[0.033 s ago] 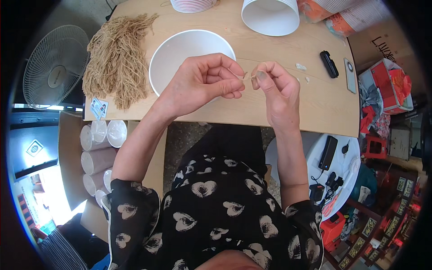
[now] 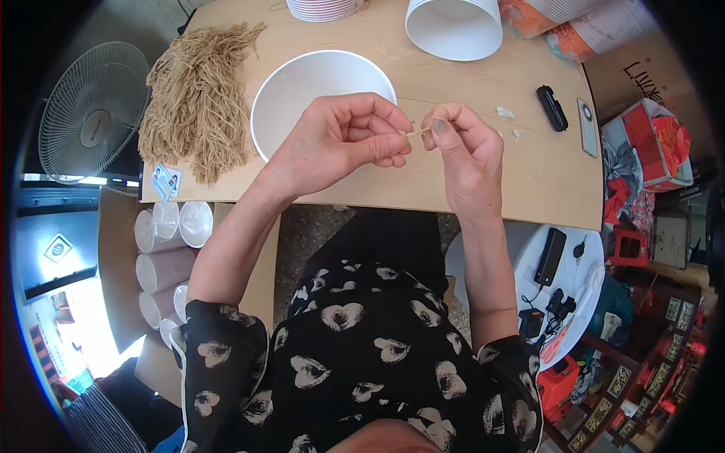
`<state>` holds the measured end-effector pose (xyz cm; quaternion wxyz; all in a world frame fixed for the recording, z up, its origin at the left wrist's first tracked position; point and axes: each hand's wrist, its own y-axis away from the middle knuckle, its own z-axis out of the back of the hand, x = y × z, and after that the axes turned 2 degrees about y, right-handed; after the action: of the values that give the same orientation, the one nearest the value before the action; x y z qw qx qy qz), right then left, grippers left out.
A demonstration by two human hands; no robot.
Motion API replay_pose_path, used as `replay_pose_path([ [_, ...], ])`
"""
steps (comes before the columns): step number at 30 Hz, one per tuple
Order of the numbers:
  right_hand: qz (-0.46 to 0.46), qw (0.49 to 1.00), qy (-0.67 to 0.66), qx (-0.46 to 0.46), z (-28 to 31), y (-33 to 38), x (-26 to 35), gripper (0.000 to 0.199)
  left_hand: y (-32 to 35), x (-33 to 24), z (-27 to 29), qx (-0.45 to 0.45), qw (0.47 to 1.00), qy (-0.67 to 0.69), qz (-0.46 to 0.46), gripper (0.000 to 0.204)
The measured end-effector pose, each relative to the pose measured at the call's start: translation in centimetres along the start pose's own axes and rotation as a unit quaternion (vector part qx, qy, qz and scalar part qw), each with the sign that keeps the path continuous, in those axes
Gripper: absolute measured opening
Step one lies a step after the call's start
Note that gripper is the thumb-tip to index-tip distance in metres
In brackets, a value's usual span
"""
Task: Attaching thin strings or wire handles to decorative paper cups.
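Note:
A short piece of thin tan string [image 2: 414,132] runs between my hands, curling into a small loop at the fingertips. My left hand [image 2: 328,143] is closed, with thumb and fingertips pinched on one end. On the other side, my right hand [image 2: 470,155] pinches the string between thumb and index finger. Both hands hover above the table's near half. Behind and below my left hand stands a wide white bowl [image 2: 283,102], partly covered by that hand. A thick bundle of tan strings [image 2: 198,98] lies left of the bowl.
A stack of white bowls [image 2: 453,30] lies tipped at the back of the wooden table [image 2: 544,181]. A black stapler-like object [image 2: 552,108] and a phone-like slab [image 2: 587,127] lie at right. A carton of wrapped cups [image 2: 162,270] and a fan [image 2: 94,113] stand left.
The string's small loop between my fingertips shows slightly more openly. Both hands have stayed almost in place.

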<state>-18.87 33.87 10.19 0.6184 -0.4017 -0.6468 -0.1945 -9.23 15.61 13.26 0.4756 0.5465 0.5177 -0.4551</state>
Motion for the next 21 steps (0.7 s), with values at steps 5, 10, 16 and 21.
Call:
replay_pose_path([
  [5,0.013,1.000,0.021,-0.016,-0.7,0.3,0.5,0.021,0.1,0.1,0.2,0.014,1.000,0.004,0.007,0.022],
  [10,0.039,0.996,0.077,-0.013,-1.1,0.4,1.4,0.022,0.2,-0.3,-0.3,-0.008,1.000,-0.012,-0.005,0.018],
  [16,-0.103,0.983,0.095,0.121,1.4,1.7,2.7,0.025,0.5,-0.8,-0.8,-0.030,0.998,-0.037,-0.029,0.015],
  [21,-0.065,0.995,-0.020,0.071,1.9,2.3,2.7,0.019,1.3,-0.4,-1.5,-0.046,0.969,-0.185,-0.159,0.011],
])
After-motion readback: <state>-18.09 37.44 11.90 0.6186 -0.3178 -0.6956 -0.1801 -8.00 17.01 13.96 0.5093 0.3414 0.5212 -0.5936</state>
